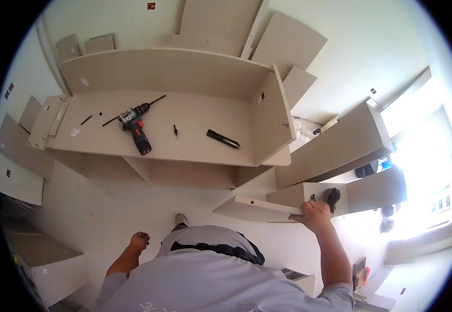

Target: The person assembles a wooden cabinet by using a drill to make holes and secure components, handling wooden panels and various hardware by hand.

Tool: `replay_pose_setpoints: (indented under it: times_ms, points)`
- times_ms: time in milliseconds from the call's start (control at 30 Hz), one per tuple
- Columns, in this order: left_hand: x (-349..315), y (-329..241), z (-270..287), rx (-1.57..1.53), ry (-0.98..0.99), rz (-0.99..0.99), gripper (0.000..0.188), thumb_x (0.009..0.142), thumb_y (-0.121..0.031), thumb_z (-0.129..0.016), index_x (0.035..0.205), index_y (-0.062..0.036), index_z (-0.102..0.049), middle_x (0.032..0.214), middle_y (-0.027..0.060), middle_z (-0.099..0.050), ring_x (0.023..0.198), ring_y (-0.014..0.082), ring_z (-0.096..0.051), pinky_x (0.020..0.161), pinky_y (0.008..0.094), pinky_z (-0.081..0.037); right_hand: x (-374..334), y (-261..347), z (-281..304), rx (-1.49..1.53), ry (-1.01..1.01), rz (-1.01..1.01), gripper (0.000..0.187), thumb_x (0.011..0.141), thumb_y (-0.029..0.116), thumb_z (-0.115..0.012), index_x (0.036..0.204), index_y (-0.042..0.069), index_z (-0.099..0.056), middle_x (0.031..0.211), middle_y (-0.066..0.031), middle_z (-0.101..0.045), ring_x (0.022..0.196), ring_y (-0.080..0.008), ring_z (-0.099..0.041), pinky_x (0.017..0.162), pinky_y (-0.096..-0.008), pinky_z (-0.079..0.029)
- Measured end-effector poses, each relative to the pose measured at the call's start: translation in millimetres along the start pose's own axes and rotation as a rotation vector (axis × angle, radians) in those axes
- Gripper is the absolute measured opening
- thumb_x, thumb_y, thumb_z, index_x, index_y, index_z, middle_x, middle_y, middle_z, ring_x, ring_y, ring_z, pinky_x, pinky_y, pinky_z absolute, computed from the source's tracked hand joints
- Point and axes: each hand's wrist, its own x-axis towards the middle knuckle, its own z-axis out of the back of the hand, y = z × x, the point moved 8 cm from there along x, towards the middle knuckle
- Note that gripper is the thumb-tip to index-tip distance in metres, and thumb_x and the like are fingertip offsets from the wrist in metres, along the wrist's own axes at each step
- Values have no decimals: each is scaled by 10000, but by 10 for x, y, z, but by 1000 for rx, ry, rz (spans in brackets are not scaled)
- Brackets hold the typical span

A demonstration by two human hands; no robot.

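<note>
My right hand [315, 215] is closed at the top edge of a beige panel [252, 209], part of a box-shaped cabinet frame at the right. Just beyond its fingers is a dark, rounded object [332, 199] whose kind I cannot make out. My left hand [140, 241] hangs low beside my body, its fingers curled; whatever may be inside them is hidden. In front of me stands a beige cabinet carcass [184, 112]. On its top board lie a cordless drill [135, 126] with a long bit, a black pen-like tool [223, 139], and a small dark bit [175, 131].
Another beige cabinet section [335, 145] stands at the right, near a bright window [429, 171]. Loose boards [288, 44] lean on the far wall. A white-sided box [59, 275] sits at the lower left. My shoe [181, 219] is on the pale floor [96, 213].
</note>
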Motion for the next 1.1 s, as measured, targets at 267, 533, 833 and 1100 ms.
replay_pose_setpoints:
  times_ms: [267, 533, 833, 1100]
  points:
    - [15, -840, 320, -130, -157, -295, 308, 927, -117, -678, 1203, 18, -674, 960, 103, -730, 839, 199, -686, 754, 352, -554, 570, -74, -435, 46, -26, 60, 535, 607, 519, -881, 695, 125, -531, 658, -32, -589, 630, -264, -636, 576, -387, -498]
    - [-16, 247, 185, -206, -261, -161, 226, 954, -151, -649, 1150, -48, -692, 900, 77, -733, 713, 187, -700, 530, 343, -532, 943, -165, -884, 100, -7, 158, 536, 667, 558, -847, 710, 116, -546, 700, -38, -621, 664, -267, -662, 610, -413, -520]
    - [-647, 1037, -912, 503, -93, -160, 276, 835, -309, -708, 1047, -138, -750, 1153, 14, -739, 1167, 190, -650, 978, 334, -538, 1284, -378, -1196, 146, 52, 197, 584, 714, 616, -803, 803, 76, -597, 778, -60, -678, 753, -298, -703, 686, -431, -545]
    - [-774, 1116, -967, 352, -303, -448, 219, 816, -227, -665, 939, -69, -753, 1059, 132, -757, 985, 321, -717, 847, 414, -592, 1450, -688, -1275, 148, 118, 81, 527, 744, 544, -821, 840, 77, -595, 845, -70, -686, 814, -308, -694, 743, -443, -536]
